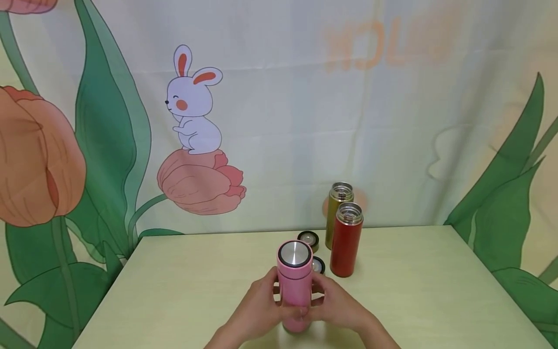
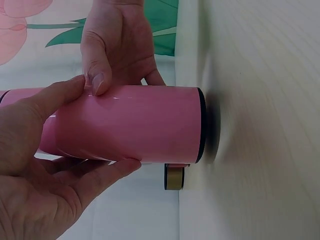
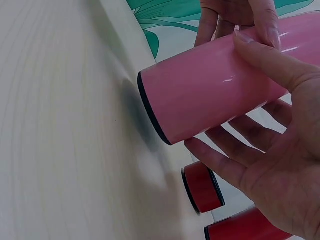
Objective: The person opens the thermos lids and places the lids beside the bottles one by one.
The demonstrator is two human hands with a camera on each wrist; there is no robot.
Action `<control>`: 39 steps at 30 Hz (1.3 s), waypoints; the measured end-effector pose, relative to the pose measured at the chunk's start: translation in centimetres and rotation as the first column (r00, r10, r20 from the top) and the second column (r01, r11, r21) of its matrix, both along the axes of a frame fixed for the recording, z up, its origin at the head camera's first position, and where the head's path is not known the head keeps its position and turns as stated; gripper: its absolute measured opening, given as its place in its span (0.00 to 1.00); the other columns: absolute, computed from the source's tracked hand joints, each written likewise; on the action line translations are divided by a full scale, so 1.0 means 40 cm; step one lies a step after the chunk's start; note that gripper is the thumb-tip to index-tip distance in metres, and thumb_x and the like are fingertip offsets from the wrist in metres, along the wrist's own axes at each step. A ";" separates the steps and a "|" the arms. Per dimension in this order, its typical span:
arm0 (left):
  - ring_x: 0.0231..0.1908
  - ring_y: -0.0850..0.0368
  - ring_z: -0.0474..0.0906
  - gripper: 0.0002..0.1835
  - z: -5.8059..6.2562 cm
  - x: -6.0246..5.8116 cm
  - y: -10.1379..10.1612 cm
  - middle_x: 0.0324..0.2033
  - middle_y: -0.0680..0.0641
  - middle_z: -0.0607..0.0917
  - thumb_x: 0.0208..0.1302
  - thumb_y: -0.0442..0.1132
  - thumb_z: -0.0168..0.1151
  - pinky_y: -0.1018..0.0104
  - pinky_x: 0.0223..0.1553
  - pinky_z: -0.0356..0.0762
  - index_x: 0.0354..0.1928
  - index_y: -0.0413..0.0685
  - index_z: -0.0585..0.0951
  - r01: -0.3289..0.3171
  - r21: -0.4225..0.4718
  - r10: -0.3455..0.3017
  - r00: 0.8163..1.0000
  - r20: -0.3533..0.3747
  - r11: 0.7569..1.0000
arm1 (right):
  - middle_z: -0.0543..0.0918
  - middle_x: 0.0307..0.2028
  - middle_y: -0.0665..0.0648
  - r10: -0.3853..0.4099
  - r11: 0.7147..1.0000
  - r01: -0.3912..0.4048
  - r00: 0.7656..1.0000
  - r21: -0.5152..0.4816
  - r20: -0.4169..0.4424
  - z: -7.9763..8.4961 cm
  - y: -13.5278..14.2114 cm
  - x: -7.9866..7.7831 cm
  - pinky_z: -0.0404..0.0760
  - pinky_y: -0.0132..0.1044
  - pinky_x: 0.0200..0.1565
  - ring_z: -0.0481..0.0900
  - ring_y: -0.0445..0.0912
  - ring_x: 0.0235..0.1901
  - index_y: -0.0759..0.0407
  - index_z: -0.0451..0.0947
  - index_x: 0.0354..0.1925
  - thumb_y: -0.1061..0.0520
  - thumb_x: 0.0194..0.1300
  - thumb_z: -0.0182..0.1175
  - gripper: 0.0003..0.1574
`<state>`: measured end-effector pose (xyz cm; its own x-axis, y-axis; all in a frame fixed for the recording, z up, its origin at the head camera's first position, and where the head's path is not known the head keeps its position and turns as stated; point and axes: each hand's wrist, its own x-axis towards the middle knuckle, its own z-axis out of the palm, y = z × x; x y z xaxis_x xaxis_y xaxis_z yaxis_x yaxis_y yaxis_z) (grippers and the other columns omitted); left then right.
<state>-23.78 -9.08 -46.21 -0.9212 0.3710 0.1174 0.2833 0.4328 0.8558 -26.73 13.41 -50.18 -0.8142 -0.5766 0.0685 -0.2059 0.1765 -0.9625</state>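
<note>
A pink thermos (image 1: 295, 291) with its silver-topped lid (image 1: 295, 254) on stands upright between my two hands. My left hand (image 1: 258, 308) grips it from the left, thumb across the near side and fingers round behind. From the other side my right hand (image 1: 339, 304) holds it the same way, and the thumbs meet at the front. In the left wrist view the black base (image 2: 202, 125) hovers just over the tabletop, with a shadow beside it. Right behind the thermos lies a red cap (image 3: 202, 187), partly hidden in the head view.
An open red thermos (image 1: 346, 249) and an open gold thermos (image 1: 331, 220) stand uncapped at the back right of the pale table (image 1: 187, 286). A gold cap (image 1: 308, 239) lies left of them. Behind the table hangs a printed curtain (image 1: 283, 121).
</note>
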 end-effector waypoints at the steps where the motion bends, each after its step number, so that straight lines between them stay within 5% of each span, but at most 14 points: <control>1: 0.57 0.39 0.84 0.40 -0.001 0.001 0.000 0.59 0.46 0.82 0.51 0.53 0.82 0.51 0.53 0.87 0.63 0.52 0.73 0.004 -0.001 -0.004 1.000 0.001 1.000 | 0.80 0.63 0.55 0.002 1.000 -0.002 1.000 0.004 0.009 0.001 0.000 0.001 0.84 0.35 0.58 0.80 0.51 0.58 0.47 0.69 0.70 0.57 0.59 0.76 0.44; 16: 0.58 0.48 0.82 0.40 -0.004 0.016 0.011 0.61 0.53 0.82 0.54 0.50 0.80 0.59 0.53 0.84 0.67 0.56 0.70 0.083 0.013 -0.084 0.996 0.029 0.996 | 0.81 0.62 0.51 0.055 0.997 -0.057 0.997 0.042 0.058 0.006 0.006 0.012 0.84 0.36 0.56 0.78 0.51 0.61 0.42 0.69 0.69 0.55 0.55 0.79 0.47; 23: 0.60 0.50 0.81 0.42 -0.003 0.012 0.009 0.62 0.56 0.81 0.54 0.51 0.79 0.62 0.53 0.84 0.69 0.61 0.68 0.099 0.020 -0.101 0.992 0.081 0.995 | 0.83 0.60 0.50 0.076 0.995 -0.083 0.992 0.063 0.099 0.008 0.002 0.009 0.75 0.48 0.62 0.77 0.52 0.61 0.40 0.69 0.69 0.54 0.57 0.78 0.45; 31: 0.60 0.48 0.81 0.40 0.054 0.009 -0.016 0.60 0.52 0.81 0.54 0.51 0.81 0.58 0.56 0.85 0.67 0.56 0.71 0.087 -0.006 -0.087 0.996 -0.015 0.996 | 0.79 0.64 0.50 0.095 0.994 -0.099 0.991 0.044 0.091 0.006 -0.002 0.009 0.79 0.39 0.60 0.76 0.53 0.62 0.41 0.68 0.69 0.54 0.57 0.78 0.46; 39: 0.64 0.52 0.78 0.43 0.121 0.009 -0.028 0.62 0.59 0.79 0.54 0.52 0.82 0.50 0.62 0.82 0.70 0.62 0.69 0.080 0.020 -0.077 0.992 -0.100 0.997 | 0.81 0.59 0.50 0.073 0.994 -0.081 0.993 0.076 0.095 0.005 -0.011 0.018 0.73 0.50 0.65 0.76 0.52 0.61 0.42 0.69 0.67 0.53 0.56 0.78 0.45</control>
<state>-23.41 -10.19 -41.38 -0.8727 0.4378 0.2164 0.3995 0.3852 0.8319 -26.00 12.95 -49.98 -0.7680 -0.6383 -0.0531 -0.1335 0.2407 -0.9614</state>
